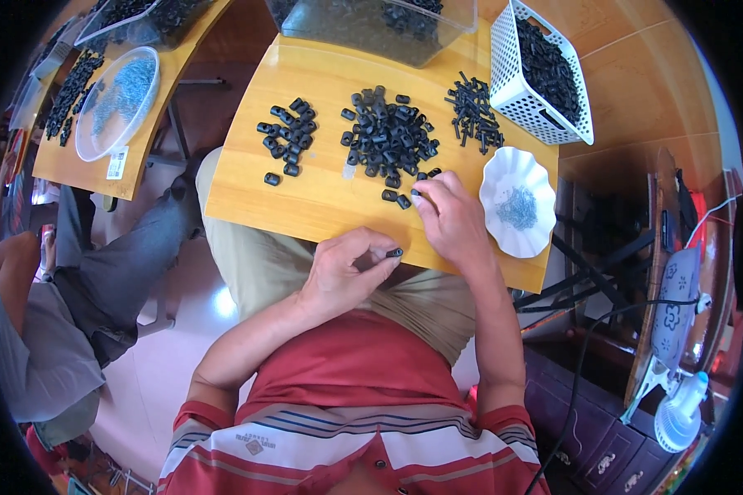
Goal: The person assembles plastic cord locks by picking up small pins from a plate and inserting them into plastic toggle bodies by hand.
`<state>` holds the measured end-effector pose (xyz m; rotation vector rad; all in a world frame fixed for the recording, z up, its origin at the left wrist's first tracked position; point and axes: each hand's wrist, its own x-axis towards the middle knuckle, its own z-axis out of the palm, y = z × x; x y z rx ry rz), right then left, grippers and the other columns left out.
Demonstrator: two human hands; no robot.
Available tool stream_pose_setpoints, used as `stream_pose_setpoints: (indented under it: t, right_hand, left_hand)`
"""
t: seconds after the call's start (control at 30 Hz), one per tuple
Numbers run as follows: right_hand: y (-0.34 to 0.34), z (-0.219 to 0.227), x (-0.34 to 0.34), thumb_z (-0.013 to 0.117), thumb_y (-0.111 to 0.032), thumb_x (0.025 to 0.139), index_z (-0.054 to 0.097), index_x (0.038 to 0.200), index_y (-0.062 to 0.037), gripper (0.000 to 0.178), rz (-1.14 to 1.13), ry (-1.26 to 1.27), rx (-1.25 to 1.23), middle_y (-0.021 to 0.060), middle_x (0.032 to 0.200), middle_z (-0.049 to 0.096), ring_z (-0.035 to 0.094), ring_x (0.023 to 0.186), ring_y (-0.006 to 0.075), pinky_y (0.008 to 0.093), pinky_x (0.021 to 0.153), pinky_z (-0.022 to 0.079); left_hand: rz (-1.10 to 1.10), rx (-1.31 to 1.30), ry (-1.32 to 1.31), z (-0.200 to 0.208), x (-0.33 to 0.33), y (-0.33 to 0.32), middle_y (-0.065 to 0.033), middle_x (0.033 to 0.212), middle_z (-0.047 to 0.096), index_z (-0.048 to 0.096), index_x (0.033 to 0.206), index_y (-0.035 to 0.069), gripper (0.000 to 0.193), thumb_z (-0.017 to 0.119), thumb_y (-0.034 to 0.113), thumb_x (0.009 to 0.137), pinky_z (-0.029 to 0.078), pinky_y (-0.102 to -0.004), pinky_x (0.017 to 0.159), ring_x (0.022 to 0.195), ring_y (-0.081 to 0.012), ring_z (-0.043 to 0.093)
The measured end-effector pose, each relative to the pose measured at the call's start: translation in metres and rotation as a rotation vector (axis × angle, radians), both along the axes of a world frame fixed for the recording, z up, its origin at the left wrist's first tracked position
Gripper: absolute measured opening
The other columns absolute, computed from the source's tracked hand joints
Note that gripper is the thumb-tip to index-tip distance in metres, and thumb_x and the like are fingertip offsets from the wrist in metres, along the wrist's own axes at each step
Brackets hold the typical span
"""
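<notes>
My left hand (pixel 348 266) is closed in a pinch by the near edge of the yellow wooden table. Between its thumb and finger is a small black plastic piece (pixel 395 252), its end pointing right. My right hand (pixel 449 216) reaches over the table, its fingertips closed on a black barrel-shaped piece (pixel 417 193) at the near side of the main pile (pixel 388 136). Many such pieces with holes make up that pile. A smaller group of black barrels (pixel 291 132) lies to the left. Thin black pins (pixel 472 114) are heaped at the far right.
Beside my right hand stands a white scalloped bowl (pixel 497 177) of fine springs. A white perforated basket (pixel 512 82) of black parts and a clear plastic bin (pixel 347 41) stand behind. At left, a person's leg (pixel 140 256) is near another table (pixel 136 169).
</notes>
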<state>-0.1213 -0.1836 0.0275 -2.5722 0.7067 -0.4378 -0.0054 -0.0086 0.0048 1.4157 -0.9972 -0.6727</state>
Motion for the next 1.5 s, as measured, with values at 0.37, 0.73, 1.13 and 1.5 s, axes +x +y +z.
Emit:
stream_pose_setpoints:
  t: [0.37,0.73,1.13,1.5]
  right_hand:
    - [0.014,0.001,-0.019,0.061,-0.005,0.093,0.067,0.11,0.0011,0.018,-0.066,-0.255,0.508,0.0096,0.091,0.069,0.068,0.078,0.0149,0.0295,0.068,0.056]
    - [0.025,-0.003,-0.022,0.062,-0.004,0.095,0.067,0.114,0.0028,0.02,-0.075,-0.311,0.724,0.0105,0.094,0.073,0.072,0.082,0.0151,0.0266,0.073,0.056]
    - [0.037,0.002,-0.022,0.072,0.004,0.087,0.069,0.101,0.0022,0.014,0.092,-0.377,0.878,0.0071,0.099,0.069,0.065,0.087,0.0114,0.0242,0.077,0.053]
    - [0.041,0.005,-0.024,0.077,-0.003,0.085,0.073,0.1,0.0004,0.017,0.034,-0.287,0.894,0.0049,0.092,0.07,0.065,0.083,0.0098,0.025,0.075,0.052]
  left_hand:
    - [0.016,0.033,0.267,-0.008,-0.002,-0.002,-0.0028,0.084,0.072,0.069,0.098,0.001,0.013,0.076,0.001,0.086,0.052,-0.021,0.063,0.071,-0.0041,0.063]
    - [0.031,0.044,0.34,-0.005,-0.004,-0.001,-0.0018,0.085,0.071,0.067,0.097,0.0,0.011,0.074,0.0,0.088,0.052,-0.0196,0.066,0.076,-0.0028,0.063]
    - [0.019,-0.001,0.378,-0.004,-0.003,-0.002,-0.0035,0.091,0.071,0.069,0.1,0.0,0.013,0.072,-0.004,0.088,0.053,-0.0219,0.071,0.082,-0.006,0.065]
    - [0.067,0.029,0.184,-0.009,-0.004,-0.002,-0.0056,0.087,0.07,0.071,0.098,0.001,0.016,0.074,-0.004,0.083,0.052,-0.0232,0.066,0.074,-0.008,0.065]
